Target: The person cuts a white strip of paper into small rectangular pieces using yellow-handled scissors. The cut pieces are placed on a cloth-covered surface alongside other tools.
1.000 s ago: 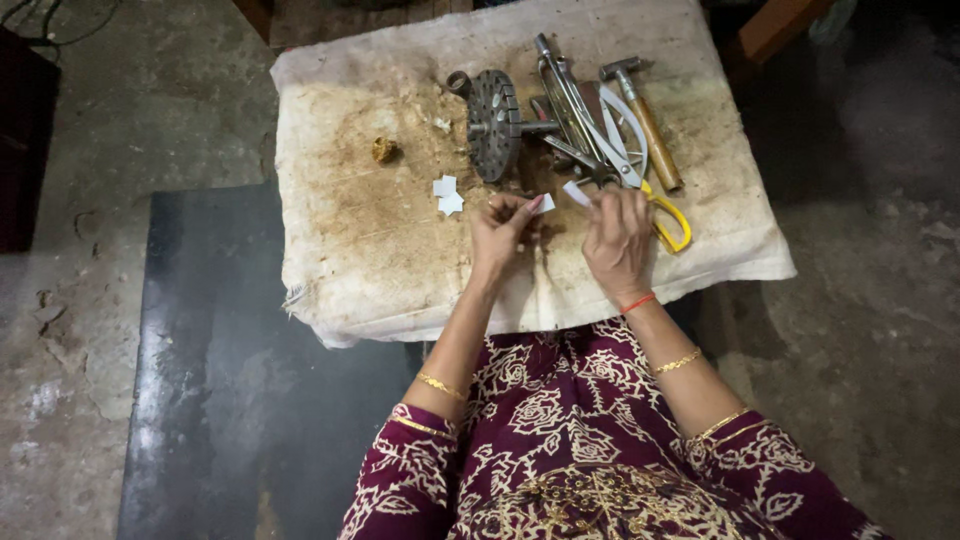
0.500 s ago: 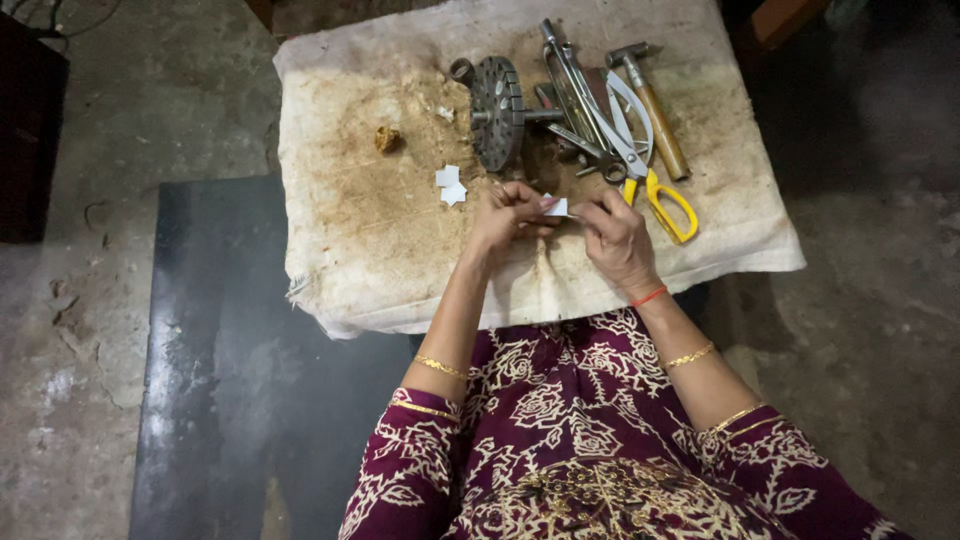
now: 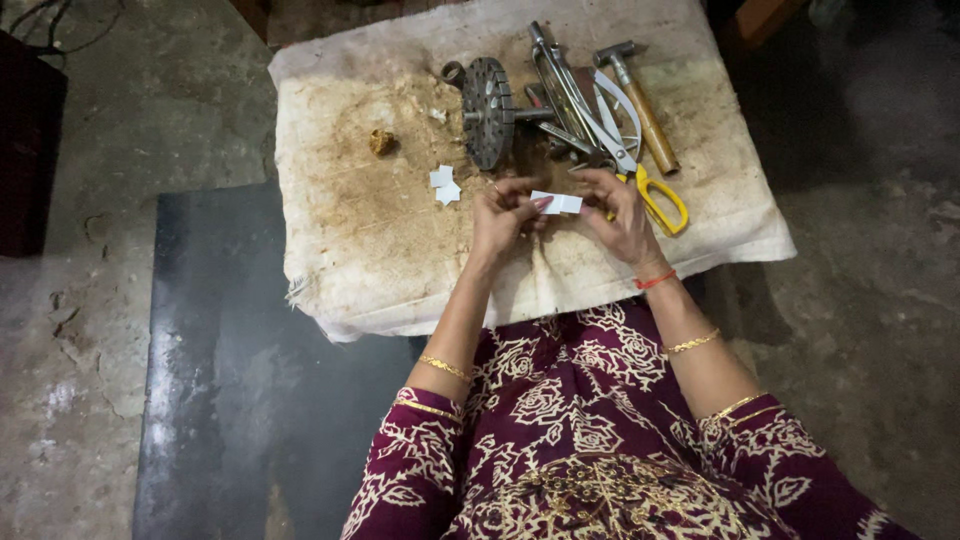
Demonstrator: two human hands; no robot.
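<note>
1. L hand (image 3: 503, 215) & R hand (image 3: 622, 208) meet over the stained cloth (image 3: 380, 250) covering a low work surface; both pinch a small white paper strip (image 3: 557, 203) betw. fingertips, L on its left end, R on its right end.
2. Strip held roughly level, just above the cloth, near the front-centre of the surface, just below the tool pile.
3. Both hands closed in a fingertip pinch on the strip; palms face down/inward.
4. Two small white paper scraps (image 3: 443, 184) lie on the cloth, left of L hand, not touching it.
5. Round toothed metal disc (image 3: 488, 111) on a short shaft stands on edge behind L hand.
6. Yellow-handled scissors (image 3: 640, 170) lie just beside R hand, handle near its knuckles; contact – can't tell.
7. Wooden-handled hammer (image 3: 640, 105) lies at the right of the pile, head pointing away.
8. Small brownish lump (image 3: 381, 142) sits alone on the cloth, well left of the disc.
9. Red thread on R wrist, gold bangles both forearms.
</note>
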